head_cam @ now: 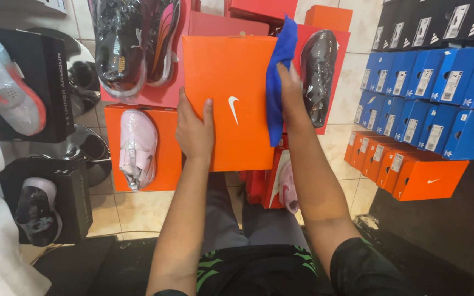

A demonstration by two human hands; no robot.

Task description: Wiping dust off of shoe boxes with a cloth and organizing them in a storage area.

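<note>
My knees in grey trousers (259,219) sit under the orange shoebox (231,104), which I hold up over my lap. My left hand (194,129) grips its left edge to steady it, while my right hand (291,87) presses a bunched blue cloth (276,82) against its right side. Blue boxes (429,98) stack beside me.

Orange shoebox (231,98), lid closed, held upright between both grips; blue cloth (276,82) draped over right edge, bunched in right grip.
</note>
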